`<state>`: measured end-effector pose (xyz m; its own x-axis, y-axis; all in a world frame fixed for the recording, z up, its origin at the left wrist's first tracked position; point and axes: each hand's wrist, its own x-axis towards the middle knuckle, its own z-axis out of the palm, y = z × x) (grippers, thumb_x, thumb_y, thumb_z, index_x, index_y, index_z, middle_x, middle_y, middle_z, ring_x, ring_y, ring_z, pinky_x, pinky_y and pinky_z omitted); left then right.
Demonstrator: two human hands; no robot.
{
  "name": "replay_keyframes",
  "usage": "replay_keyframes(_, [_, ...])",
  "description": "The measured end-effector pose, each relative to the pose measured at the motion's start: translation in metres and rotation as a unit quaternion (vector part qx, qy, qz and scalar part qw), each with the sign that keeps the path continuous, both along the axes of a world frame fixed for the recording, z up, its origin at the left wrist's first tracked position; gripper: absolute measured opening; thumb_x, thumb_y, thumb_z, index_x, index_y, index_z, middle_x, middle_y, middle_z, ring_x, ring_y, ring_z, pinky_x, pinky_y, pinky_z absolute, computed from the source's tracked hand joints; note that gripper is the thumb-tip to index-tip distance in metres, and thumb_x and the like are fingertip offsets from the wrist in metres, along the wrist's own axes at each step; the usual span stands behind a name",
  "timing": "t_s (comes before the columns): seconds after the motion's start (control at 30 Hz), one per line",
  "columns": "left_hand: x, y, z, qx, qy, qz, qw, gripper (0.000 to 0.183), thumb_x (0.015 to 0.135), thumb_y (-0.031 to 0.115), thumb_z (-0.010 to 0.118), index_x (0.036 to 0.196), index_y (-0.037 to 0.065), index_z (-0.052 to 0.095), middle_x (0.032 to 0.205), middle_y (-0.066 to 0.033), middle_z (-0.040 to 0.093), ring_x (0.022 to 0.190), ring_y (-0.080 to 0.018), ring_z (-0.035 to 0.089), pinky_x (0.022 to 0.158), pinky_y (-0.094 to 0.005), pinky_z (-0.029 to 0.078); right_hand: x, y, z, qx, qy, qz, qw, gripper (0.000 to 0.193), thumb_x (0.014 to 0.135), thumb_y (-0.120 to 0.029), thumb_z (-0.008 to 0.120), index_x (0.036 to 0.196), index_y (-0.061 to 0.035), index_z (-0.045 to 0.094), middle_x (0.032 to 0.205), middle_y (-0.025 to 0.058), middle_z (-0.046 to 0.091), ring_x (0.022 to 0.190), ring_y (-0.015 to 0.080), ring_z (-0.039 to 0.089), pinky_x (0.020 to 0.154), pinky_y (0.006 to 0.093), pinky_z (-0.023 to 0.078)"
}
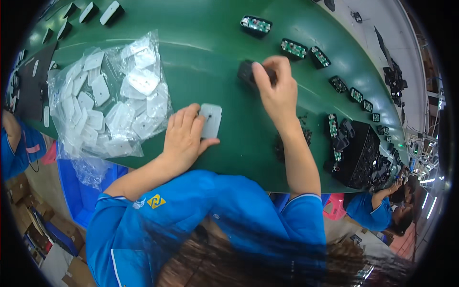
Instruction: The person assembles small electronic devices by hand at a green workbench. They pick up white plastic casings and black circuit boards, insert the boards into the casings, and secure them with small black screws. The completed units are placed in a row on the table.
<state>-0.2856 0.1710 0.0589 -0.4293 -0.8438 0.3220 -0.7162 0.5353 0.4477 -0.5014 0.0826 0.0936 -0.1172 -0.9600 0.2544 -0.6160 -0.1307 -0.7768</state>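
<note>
My left hand (184, 136) holds a pale plastic cover (212, 121) at its left side, the thumb along its lower edge. The cover lies on the green table and has a small dark mark near its middle. Farther right, my right hand (278, 91) grips a small black housing (246, 72) between thumb and fingers; part of the housing is hidden and slightly blurred. Left of my left hand, a clear plastic bag (160, 79) bulges with many similar pale covers (100, 90).
Black housings with green circuit boards (293, 48) stand in a curving row along the far right. A black box (359, 155) sits at right beside a heap of small dark parts (281, 146). White-topped housings (111, 13) line the far left. Co-workers in blue (370, 210) sit on both sides.
</note>
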Motion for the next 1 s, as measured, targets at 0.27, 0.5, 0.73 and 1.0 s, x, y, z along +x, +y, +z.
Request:
replay_keyframes(0.27, [-0.004, -0.010, -0.001, -0.016, -0.022, -0.053, 0.998, 0.052, 0.070, 0.008, 0.070, 0.118, 0.006, 0.053, 0.120, -0.0113, 0.050, 0.108, -0.0320, 0.049, 0.088, -0.0419, 0.041, -0.033, 0.070, -0.003, -0.023, 0.171, 0.055, 0.983, 0.034, 0.079, -0.018, 0.070, 0.109, -0.0077, 0.063, 0.115, 0.0121, 0.056, 0.105, 0.0301, 0.053, 0.087, 0.0384, 0.045])
replay_keyframes(0.5, [0.000, -0.029, -0.002, -0.010, 0.012, -0.133, 0.991, 0.050, 0.072, 0.003, 0.066, 0.120, 0.009, 0.053, 0.120, -0.0072, 0.054, 0.115, -0.0270, 0.048, 0.092, -0.0393, 0.041, -0.038, 0.071, -0.011, -0.003, 0.130, 0.018, 0.991, 0.040, 0.078, -0.007, 0.070, 0.115, -0.0035, 0.058, 0.112, 0.0145, 0.060, 0.103, 0.0314, 0.058, 0.089, 0.0382, 0.046])
replay_keyframes(0.73, [0.018, -0.023, -0.001, 0.078, 0.202, -0.098, 0.971, 0.054, 0.076, -0.012, 0.049, 0.127, 0.005, 0.049, 0.127, -0.0150, 0.052, 0.119, -0.0329, 0.048, 0.101, -0.0413, 0.039, 0.004, 0.080, 0.004, -0.030, 0.058, 0.209, 0.976, 0.040, 0.074, 0.003, 0.068, 0.113, -0.0022, 0.059, 0.116, 0.0129, 0.062, 0.106, 0.0291, 0.059, 0.091, 0.0363, 0.048])
replay_keyframes(1.0, [0.022, -0.016, -0.011, 0.078, 0.219, -0.111, 0.966, 0.056, 0.071, -0.015, 0.044, 0.124, 0.003, 0.051, 0.133, -0.0136, 0.051, 0.123, -0.0311, 0.047, 0.103, -0.0417, 0.037, 0.016, 0.072, -0.001, -0.027, 0.125, 0.264, 0.956, 0.041, 0.071, 0.002, 0.069, 0.110, -0.0036, 0.060, 0.113, 0.0112, 0.063, 0.104, 0.0290, 0.059, 0.088, 0.0370, 0.049])
